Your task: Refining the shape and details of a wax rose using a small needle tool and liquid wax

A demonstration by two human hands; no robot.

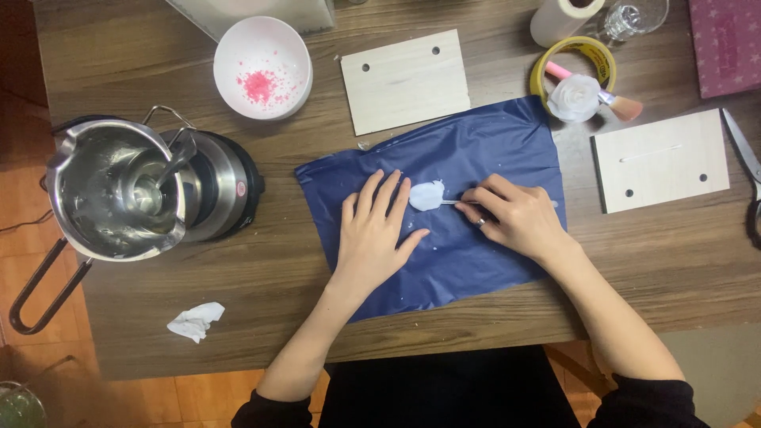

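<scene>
white wax petal (pixel 426 195) between both hands' fingertips

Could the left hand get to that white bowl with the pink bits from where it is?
Probably yes: the left hand lies flat on the blue sheet, and only bare table separates it from the white bowl.

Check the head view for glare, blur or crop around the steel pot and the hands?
Head view: mostly sharp; bright glare inside the shiny steel pouring pot; soft shadow under the left hand on the dark blue plastic sheet; right hand slightly soft; black-handled scissors cropped at the right edge.
</scene>
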